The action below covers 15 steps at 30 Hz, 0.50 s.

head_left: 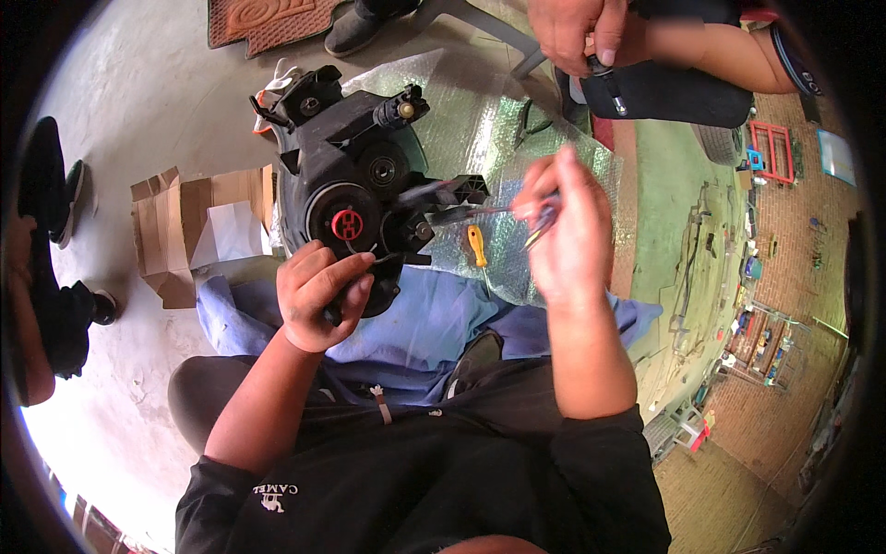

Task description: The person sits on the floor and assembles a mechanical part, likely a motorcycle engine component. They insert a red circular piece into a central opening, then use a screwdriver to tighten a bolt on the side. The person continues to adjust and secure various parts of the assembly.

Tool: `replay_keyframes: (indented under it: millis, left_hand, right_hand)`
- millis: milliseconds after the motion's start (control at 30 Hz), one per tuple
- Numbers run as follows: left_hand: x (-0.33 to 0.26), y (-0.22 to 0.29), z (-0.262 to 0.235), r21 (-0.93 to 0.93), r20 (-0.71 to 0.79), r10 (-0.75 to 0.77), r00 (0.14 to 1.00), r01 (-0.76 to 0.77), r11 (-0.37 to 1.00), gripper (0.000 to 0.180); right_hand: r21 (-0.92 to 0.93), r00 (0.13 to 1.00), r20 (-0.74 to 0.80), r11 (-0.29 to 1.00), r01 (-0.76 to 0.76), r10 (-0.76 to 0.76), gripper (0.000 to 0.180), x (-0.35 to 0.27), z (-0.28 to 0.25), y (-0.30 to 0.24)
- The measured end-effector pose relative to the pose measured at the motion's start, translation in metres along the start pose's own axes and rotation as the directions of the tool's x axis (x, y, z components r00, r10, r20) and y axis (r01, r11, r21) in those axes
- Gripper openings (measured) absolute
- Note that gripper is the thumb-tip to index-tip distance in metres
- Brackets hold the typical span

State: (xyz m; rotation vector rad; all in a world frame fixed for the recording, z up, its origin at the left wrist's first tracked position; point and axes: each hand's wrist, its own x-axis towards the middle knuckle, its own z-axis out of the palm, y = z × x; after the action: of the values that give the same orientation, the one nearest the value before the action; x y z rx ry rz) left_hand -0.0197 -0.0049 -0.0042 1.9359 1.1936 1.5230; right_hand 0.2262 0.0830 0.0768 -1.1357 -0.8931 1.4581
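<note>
A: Where's the black plastic headlamp housing [355, 185] w/ the red round socket [346, 224]?

B: On my lap, over a blue cloth [434, 319], silver bubble wrap [517, 138] behind it.

A: Left hand [318, 295]?

B: Grip pressed together on a dark tool handle, at the housing's lower edge.

A: Right hand [563, 226]?

B: Raised, fingers pinching a thin metal tool. Orange-handled screwdriver [476, 246] lies just beside it. Another person's hands [577, 32] at top hold a small black part.

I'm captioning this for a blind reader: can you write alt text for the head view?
A seated person's left hand grips a black car headlight housing resting on a blue cloth, while the right hand holds a small tool beside it. Another person's hands hold a screwdriver opposite.
</note>
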Motion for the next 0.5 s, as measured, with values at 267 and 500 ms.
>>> replay_keyframes:
  millis: [267, 500]
  left_hand:
    - [0.002, 0.002, 0.000, -0.002, 0.002, -0.002, 1.000, 0.002, 1.000, 0.026]
    - [-0.001, -0.001, -0.002, -0.008, 0.000, -0.006, 1.000, 0.006, 1.000, 0.026]
  right_hand:
    - [-0.203, 0.928, -0.306, 0.967, 0.155, -0.213, 0.042, 0.067, -0.033, -0.032]
    - [-0.168, 0.919, -0.344, 0.976, 0.140, -0.191, 0.027, 0.086, -0.037, -0.031]
